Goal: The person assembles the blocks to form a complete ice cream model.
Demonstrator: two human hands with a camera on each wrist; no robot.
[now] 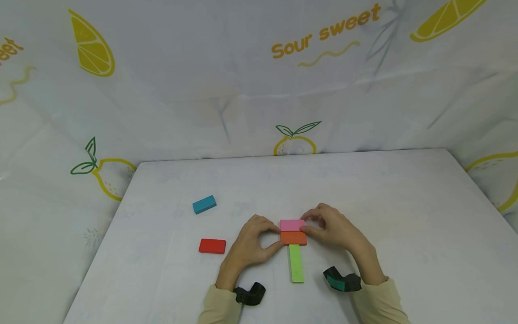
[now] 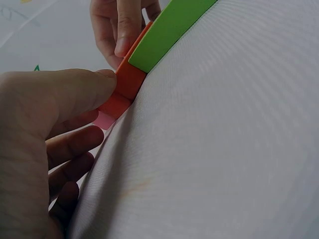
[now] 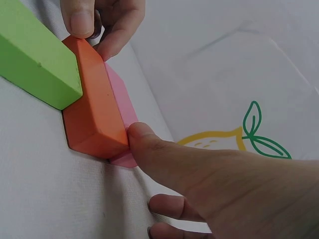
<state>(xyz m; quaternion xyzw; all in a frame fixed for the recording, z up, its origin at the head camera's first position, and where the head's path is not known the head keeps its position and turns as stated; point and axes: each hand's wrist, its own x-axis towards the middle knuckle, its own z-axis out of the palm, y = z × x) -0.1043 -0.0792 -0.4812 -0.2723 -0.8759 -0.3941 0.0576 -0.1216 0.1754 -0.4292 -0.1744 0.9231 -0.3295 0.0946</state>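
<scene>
Two beige sleeves point(image 1: 220, 306) are lying at the near side of the scene, with black wrist straps point(image 1: 250, 295) sitting at the cuffs. Beyond them, a pink block point(image 1: 289, 225) is resting on the table, lining up against the far side of an orange block point(image 1: 293, 238), whose near side is touching the end of a green block point(image 1: 296, 265) that is pointing nearward. The left hand point(image 1: 248, 245) is pinching the orange block's left end between thumb and forefinger; the right hand point(image 1: 333, 228) is pinching the pink block's right end. Farther left, a red block point(image 1: 212, 246) and, beyond it, a slanting blue block point(image 1: 204, 204) are lying well apart from these three. The white table point(image 1: 408, 225) is stretching widely rightward to a slanting edge, and its far edge is running well behind the pink block. The right wrist view is showing thick sides on the orange and green blocks; the head view is showing mainly tops, but it alone is including red and blue. Behind, a white cloth point(image 1: 174, 90) is carrying yellow lemon drawings point(image 1: 95, 49) and orange lettering point(image 1: 297, 46) reading "Sour sweet".
</scene>
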